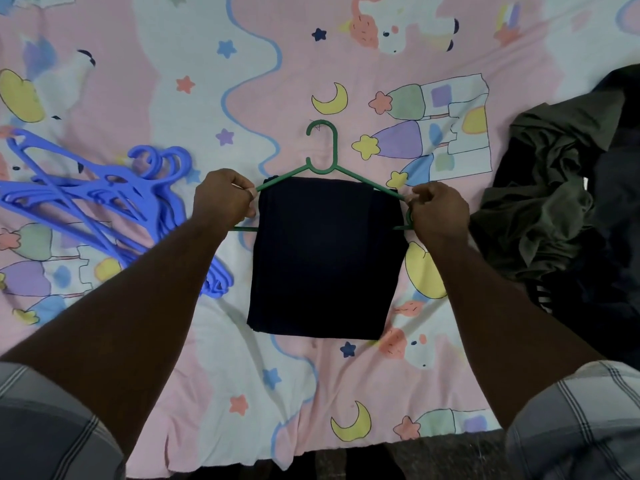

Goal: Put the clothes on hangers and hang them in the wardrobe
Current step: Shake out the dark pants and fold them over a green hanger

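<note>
Folded dark navy garment [325, 258] lies draped over a green hanger [323, 157] near the middle of the bed, its long axis running from the hanger's bar back toward the person, its folded edge nearest the viewer. The hanger lies flat with its hook pointing away from the person and its shoulders spread left to right; the lower bar shows as short green stubs on either side of the cloth.

Starting at the left, a heap of blue plastic hangers [93, 199] rests on the sheet, hooks bunched toward the centre, partly hidden under the left forearm. Next, the left hand [223, 197] is curled with thumb and fingertips pinching the green hanger's left shoulder just at the garment's upper corner. Across the cloth, the right hand [438, 209] is likewise curled, pinching the hanger's right shoulder beside its small end hook. Both arms reach out from checked short sleeves [575, 420].

Beneath everything is a bedsheet [194, 344] in pink and white, printed with stars, crescent moons, castles and unicorns; it is slightly wrinkled. Its near edge hangs over a dark speckled floor [446, 455] at the bottom.

At the far right, well apart from the hanger, a rumpled pile of clothes [554, 188] sits on the bed, olive-green cloth on top of darker pieces.
</note>
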The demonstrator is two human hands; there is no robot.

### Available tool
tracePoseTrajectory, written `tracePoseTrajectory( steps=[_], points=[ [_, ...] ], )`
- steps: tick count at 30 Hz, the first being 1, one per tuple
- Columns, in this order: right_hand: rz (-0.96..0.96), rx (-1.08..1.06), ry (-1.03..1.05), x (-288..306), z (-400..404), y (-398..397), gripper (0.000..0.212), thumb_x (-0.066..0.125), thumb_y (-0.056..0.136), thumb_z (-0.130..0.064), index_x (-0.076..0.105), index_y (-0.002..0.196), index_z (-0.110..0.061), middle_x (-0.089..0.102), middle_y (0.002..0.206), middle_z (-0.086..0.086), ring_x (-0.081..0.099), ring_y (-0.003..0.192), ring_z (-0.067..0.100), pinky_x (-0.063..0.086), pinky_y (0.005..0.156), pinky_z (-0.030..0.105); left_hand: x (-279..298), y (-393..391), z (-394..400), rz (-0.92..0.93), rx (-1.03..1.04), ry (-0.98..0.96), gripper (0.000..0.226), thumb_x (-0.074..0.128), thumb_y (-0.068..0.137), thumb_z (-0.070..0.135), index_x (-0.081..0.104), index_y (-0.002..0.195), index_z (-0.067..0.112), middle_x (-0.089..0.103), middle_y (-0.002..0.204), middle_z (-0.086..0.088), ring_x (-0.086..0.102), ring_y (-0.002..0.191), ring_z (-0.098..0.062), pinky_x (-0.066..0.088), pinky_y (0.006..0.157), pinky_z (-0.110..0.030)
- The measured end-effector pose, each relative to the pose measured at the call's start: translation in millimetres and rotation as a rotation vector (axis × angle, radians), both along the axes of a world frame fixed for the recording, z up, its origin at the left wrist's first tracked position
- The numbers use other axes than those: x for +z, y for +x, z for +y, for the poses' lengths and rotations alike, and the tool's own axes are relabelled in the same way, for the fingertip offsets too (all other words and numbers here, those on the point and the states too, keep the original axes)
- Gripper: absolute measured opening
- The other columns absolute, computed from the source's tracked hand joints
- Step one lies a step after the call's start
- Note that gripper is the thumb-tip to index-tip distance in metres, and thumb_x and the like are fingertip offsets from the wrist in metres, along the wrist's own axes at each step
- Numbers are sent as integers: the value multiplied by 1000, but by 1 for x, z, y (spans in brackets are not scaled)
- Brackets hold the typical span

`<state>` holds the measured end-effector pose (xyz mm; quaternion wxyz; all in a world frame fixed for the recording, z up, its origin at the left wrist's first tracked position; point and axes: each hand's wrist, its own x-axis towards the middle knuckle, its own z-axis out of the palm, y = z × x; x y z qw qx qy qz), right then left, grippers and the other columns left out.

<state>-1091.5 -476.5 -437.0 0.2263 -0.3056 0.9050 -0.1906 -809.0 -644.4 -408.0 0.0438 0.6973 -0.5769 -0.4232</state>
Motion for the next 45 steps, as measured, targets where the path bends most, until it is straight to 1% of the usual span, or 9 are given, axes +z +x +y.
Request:
tracePoseTrajectory(
  steps=[4,7,11,16,24,28,32,36,45],
  points=[
    [-173,-376,-262,17,23,30,11,68,88,-26,73,98,-24,73,95,-2,67,89,15,55,91,37,5,0,6,129,99,-53,9,66,77,22,66,83,29,70,84,4,73,74,-21,54,73,-35],
    [-330,-600,-354,24,50,50,8,70,85,-22,70,87,-30,73,91,-7,70,90,15,55,93,43,19,-4,30,288,236,-69,7,63,85,20,67,86,25,70,84,2,67,65,-15,51,60,-28],
    [-505,-708,-380,28,73,69,9,72,86,-17,72,83,-25,74,84,-3,70,82,18,58,89,42,25,11,74,513,545,220,10,60,96,28,66,93,20,65,84,0,60,65,-12,50,60,-23],
    [-767,-695,-407,36,74,91,8,66,95,-14,69,91,-20,74,95,3,70,95,21,57,86,34,24,46,106,718,761,520,49,46,99,58,67,112,16,70,113,0,66,95,-15,50,77,-28],
    [-923,-635,-307,39,82,99,5,63,98,-22,67,100,-19,68,99,3,65,96,19,57,86,37,29,65,111,623,467,657,74,24,95,76,62,134,26,68,129,6,57,125,-18,37,109,-38],
    [-757,-491,-270,42,83,106,28,71,92,-24,67,118,-14,71,98,-4,67,96,16,56,84,31,36,65,114,553,354,604,71,24,97,74,62,135,27,68,130,8,59,122,-16,40,105,-38],
    [-665,-417,-248,47,81,118,43,81,83,-30,63,120,-19,71,108,-4,69,103,17,57,93,38,40,62,119,477,266,511,66,25,101,66,60,137,24,65,133,5,60,121,-16,44,107,-39],
    [-595,-439,-273,52,81,127,42,84,80,-23,58,113,-22,68,105,0,70,98,22,62,82,42,37,69,119,544,290,530,71,27,98,70,60,137,21,66,133,3,61,122,-20,44,110,-43],
    [-1035,-833,-424,77,78,129,32,76,85,-5,57,111,-6,71,103,14,70,96,27,61,72,32,40,67,132,542,285,599,42,54,98,53,61,128,25,68,125,0,68,110,-24,54,94,-39]
  ],
)
